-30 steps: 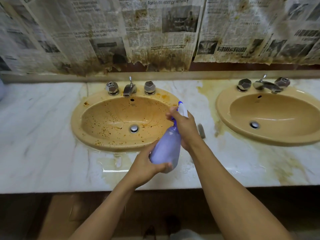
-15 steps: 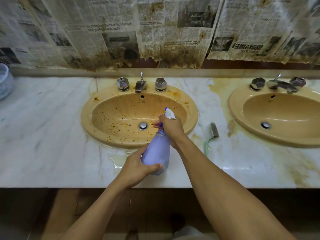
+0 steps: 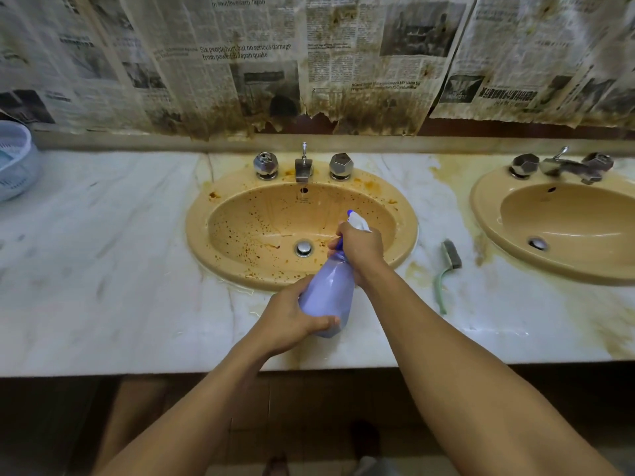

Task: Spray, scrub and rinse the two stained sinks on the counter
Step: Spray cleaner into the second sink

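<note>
Lilac bottle (image 3: 328,293) between left grip (image 3: 288,321), right grip (image 3: 360,249); nozzle (image 3: 357,221) now over sink (image 3: 197,231)

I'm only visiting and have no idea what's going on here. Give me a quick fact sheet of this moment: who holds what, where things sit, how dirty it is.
Activity: a person points a spray bottle into the spotted sink
Left hand: grips the bottle's body
Right hand: wrapped round the bottle's neck at the trigger
Spotted sink: brown specks over bowl and rim
Second sink: few marks visible in its bowl
Brush: lies untouched on the counter between the sinks
Counter: yellow-brown stains around both sinks
Wall: stained newspaper
</note>
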`<state>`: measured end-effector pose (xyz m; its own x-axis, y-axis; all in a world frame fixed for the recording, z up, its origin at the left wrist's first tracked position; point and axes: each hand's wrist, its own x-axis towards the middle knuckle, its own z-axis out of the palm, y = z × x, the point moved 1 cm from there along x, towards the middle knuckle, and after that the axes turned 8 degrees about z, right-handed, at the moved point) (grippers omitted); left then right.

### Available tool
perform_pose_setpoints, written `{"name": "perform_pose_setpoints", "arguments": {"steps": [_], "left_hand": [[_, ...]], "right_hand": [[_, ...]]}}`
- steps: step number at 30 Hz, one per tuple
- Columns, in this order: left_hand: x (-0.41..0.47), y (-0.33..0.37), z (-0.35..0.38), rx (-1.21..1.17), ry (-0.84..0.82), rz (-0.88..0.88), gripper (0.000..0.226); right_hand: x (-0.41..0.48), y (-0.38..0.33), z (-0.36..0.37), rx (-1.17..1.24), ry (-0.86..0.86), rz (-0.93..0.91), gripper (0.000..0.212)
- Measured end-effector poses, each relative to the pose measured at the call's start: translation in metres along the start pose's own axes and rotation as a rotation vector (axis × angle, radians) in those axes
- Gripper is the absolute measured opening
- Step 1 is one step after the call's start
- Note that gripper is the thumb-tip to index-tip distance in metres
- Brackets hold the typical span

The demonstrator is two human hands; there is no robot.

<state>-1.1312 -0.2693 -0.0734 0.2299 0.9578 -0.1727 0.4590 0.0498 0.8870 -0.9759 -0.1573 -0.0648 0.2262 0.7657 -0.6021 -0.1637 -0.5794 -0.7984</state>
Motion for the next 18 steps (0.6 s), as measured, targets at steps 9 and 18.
{"name": "perform_pose_setpoints", "arguments": {"steps": [9, 18], "left_hand": [[0.006, -0.005, -0.008, -0.015, -0.020, 0.018, 0.074], [-0.004, -0.003, -0.014, -0.030, 0.033, 0.034, 0.078]], "right_hand": [[0.004, -0.001, 0.002, -0.022, -0.047, -0.039, 0.010], [0.003, -0.003, 0.020, -0.081, -0.060, -0.048, 0.028]]}}
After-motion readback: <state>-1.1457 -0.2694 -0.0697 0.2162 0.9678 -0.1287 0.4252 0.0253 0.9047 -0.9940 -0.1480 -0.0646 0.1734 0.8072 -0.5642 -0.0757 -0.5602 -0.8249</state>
